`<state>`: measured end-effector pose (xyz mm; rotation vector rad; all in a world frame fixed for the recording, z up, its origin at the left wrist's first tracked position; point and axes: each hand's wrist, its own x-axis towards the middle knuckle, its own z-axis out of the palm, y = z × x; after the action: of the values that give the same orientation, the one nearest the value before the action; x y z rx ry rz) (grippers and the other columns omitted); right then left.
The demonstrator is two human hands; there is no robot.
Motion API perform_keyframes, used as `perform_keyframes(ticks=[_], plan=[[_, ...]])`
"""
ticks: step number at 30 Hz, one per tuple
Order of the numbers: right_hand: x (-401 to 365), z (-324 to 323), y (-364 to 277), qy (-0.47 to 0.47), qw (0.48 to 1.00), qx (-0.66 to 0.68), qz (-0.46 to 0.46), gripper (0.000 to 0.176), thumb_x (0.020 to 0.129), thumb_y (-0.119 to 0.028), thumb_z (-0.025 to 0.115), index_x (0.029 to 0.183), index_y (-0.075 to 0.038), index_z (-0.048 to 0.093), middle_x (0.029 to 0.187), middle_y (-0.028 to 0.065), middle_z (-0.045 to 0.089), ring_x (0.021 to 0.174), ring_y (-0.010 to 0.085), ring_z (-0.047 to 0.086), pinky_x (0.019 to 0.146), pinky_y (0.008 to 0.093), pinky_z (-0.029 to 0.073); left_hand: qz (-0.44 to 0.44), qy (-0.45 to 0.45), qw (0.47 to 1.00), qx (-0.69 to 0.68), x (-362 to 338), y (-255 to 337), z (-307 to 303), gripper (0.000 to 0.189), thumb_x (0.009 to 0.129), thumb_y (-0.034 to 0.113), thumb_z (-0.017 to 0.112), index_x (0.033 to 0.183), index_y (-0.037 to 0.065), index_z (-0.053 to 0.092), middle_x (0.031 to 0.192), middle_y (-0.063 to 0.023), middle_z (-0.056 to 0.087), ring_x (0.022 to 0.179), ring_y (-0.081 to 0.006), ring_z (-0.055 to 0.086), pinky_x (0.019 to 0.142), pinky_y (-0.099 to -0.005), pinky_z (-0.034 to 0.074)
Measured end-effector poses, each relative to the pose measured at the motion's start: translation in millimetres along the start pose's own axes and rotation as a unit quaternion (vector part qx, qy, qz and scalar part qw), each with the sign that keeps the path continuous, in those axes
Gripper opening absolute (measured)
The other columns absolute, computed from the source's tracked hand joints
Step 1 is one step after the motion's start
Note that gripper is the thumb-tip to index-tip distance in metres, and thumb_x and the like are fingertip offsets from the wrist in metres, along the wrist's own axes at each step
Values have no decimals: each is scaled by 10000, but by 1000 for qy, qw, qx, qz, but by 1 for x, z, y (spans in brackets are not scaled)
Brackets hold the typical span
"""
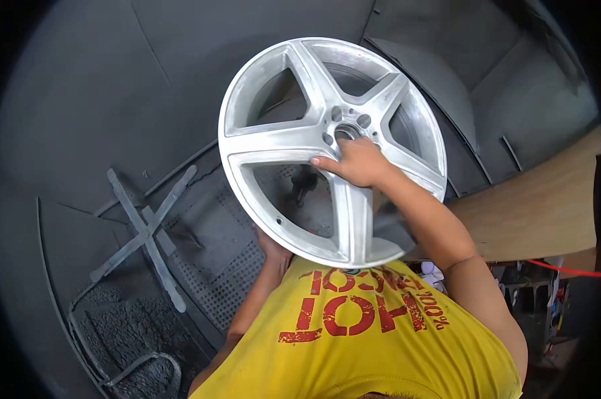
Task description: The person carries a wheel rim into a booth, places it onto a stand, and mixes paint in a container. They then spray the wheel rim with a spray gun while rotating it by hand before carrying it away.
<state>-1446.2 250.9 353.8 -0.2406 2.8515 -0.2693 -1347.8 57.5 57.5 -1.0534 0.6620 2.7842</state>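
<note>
A bare silver five-spoke alloy wheel [274, 141] is held up in front of my chest, its outer face towards me. My right hand [360, 163] grips it at the hub, with fingers reaching into the centre bore and the thumb lying along a spoke. My left hand [270, 246] is at the lower left edge of the wheel. Its fingers are hidden behind the rim, so their grip does not show.
On the left stands a grey cross-shaped stand [145, 233] above a perforated floor [231, 282]. Dark panels [114, 86] surround the space. A brown board [540, 199], a red strip [563, 268] and a cluttered shelf [533, 299] are at the right.
</note>
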Motion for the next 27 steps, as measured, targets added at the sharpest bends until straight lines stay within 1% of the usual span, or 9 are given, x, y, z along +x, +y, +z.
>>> perform_keyframes(ticks=[4,5,12,15,17,19,21,24,27], plan=[[5,103,15,141,977,-25,-158,900,902,-602,521,1333,175,378,1394,388,395,1337,468,384,1138,503,255,-68,-8,997,-38,52,6,-29,640,999,561,338,1407,79,440,1408,-146,490,1291,-345,471,1098,-502,375],[-4,85,10,72,989,-6,-125,890,932,-571,490,1405,158,297,1490,373,260,1425,469,238,1180,491,188,-63,-28,996,-50,61,1,-40,623,1000,544,360,1404,76,441,1412,-149,481,1297,-347,463,1103,-504,371],[-6,91,12,55,993,-20,-101,903,914,-548,553,1448,123,270,1517,329,265,1448,436,215,1190,486,174,-145,-53,987,-31,48,-24,-37,462,1005,424,442,1257,46,521,1237,-152,589,1148,-350,570,1001,-518,477],[-35,63,22,7,990,127,-66,902,884,-501,638,1457,100,283,1526,298,282,1451,410,230,1187,464,197,-138,-21,990,-32,61,-28,-54,424,1002,402,461,1245,62,531,1220,-145,602,1147,-337,575,1007,-515,473],[-58,60,60,139,983,121,-27,895,852,-432,709,1456,89,302,1538,282,279,1453,389,245,1178,440,231,-141,-12,990,-28,56,-25,-51,413,1002,389,465,1247,63,531,1219,-142,602,1146,-331,576,1008,-512,472],[-84,44,90,378,916,125,49,705,838,-331,748,1319,86,447,1309,260,490,1222,378,489,1052,435,384,-148,-9,988,-37,52,-25,-54,406,1003,378,471,1252,63,529,1232,-137,595,1150,-324,574,1010,-511,469],[-98,74,152,456,866,91,183,541,875,-358,709,1154,74,538,1065,200,588,938,281,601,808,382,496,-141,-5,990,-24,49,-33,-53,414,1001,378,477,1262,62,527,1251,-135,591,1160,-317,572,1014,-506,468],[-108,108,191,119,807,500,291,457,907,-394,660,985,55,627,787,100,623,661,201,601,595,339,478,-130,-6,992,1,58,-51,-56,426,998,379,488,1279,60,523,1278,-133,584,1175,-307,569,1021,-500,467],[-79,82,179,180,851,444,216,421,927,-387,625,832,21,665,623,24,585,502,142,533,469,312,404,-202,-63,977,41,39,-70,-51,560,1015,513,378,1357,78,465,1338,-117,569,1230,-287,547,1017,-495,472]])
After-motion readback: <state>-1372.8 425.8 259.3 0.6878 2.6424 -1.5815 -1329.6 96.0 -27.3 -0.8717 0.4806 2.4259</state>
